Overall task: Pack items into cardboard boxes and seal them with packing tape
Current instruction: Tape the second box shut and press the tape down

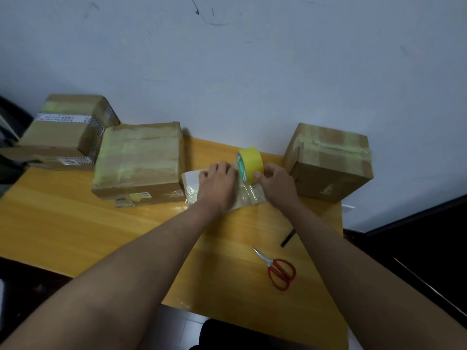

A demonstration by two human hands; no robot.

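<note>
Clearly well along, judging by the sealed stock: big taped box [139, 162] at the left of the yellow table [63, 223], wrapped in yellowish tape; another taped box [328, 162] at the right, against the wall; two more stacked boxes [65, 130] beyond the table's left end, already labelled and taped. Still in hand: a small flat parcel [194, 184], pale and low, lying mid-table between the two big boxes, just beside the left one; a strip of clear tape laid across its near part, not yet cut from the roll, so by the look of it sealing under way but unfinished. Pressing down on the parcel's top, left hand [217, 183], fingers spread fairly flat, nothing gripped. Gripping the yellow tape roll [250, 164], right hand [274, 181], thumb and fingers curled on the roll's lower edge, roll standing on edge at the parcel's far right corner. Left to do, as a judgement: run the tape out, cut it, smooth it down. Red-handled scissors [278, 270] lying near the right forearm, blades pointing away, within reach for the cut. Dark thin stick [288, 238] at the table's right edge, partly overhanging perhaps. Open tabletop toward the near side and the left; little slack to the right, with the box close by and the table edge just beyond it.
</note>
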